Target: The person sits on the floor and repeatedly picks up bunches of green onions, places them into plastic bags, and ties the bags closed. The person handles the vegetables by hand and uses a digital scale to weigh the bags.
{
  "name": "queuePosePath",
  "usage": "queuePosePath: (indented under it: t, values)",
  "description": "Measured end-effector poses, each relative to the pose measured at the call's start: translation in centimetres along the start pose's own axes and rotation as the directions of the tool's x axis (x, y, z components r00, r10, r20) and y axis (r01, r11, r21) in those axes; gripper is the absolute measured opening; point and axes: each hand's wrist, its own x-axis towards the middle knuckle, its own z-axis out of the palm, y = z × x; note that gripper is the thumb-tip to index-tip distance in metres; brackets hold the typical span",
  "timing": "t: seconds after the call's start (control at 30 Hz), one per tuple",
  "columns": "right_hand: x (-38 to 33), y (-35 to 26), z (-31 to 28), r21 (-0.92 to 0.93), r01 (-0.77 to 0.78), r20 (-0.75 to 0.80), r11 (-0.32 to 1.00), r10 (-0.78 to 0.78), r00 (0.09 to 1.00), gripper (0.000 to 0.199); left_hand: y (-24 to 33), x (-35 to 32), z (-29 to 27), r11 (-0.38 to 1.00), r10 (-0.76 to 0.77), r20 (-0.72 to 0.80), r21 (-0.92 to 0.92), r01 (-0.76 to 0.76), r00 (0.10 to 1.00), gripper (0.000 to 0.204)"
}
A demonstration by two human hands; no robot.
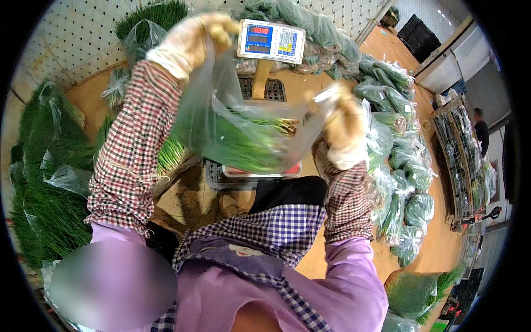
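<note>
A clear plastic bag (204, 130) hangs stretched between my gloved hands. Inside or behind its film lies a bundle of thin green stalks (249, 138), like chives, with brownish ends to the right. My left hand (193, 44) is raised high, closed round the bag's upper left part. At the other side, my right hand (344, 127) is closed on the bag's right end, somewhat blurred. Just beyond the bag stands a weighing scale's display (271, 41) on its post. The bag and bundle are over the scale's platform (232, 172), which they mostly cover.
Large heaps of loose green stalks (47, 182) stand at the left. Filled plastic bags (381, 99) are piled along the right and the back wall. A tall loaded rack (459, 149) stands far right, with a person (480, 133) beside it.
</note>
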Motion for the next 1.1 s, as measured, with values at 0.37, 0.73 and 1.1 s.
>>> queuePosePath:
  t: [0.37,0.73,1.1]
  values:
    - [-0.6,3.3,10.1,-0.303,0.127,0.218,0.944,-0.061,0.974,0.028,-5.3,-5.9,6.4,0.967,-0.143,0.295,-0.16,0.196,0.945,0.015]
    - [0.2,8.2,6.4,-0.356,-0.08,0.171,0.931,0.149,0.974,0.043,-4.9,-6.4,10.8,0.957,-0.282,0.059,0.08,0.277,0.958,0.021]
    - [2.9,8.4,-2.4,-0.957,-0.246,-0.281,-0.153,0.699,0.657,0.027,-18.6,-8.5,-4.9,0.899,-0.41,-0.494,-0.078,0.43,0.767,0.01]
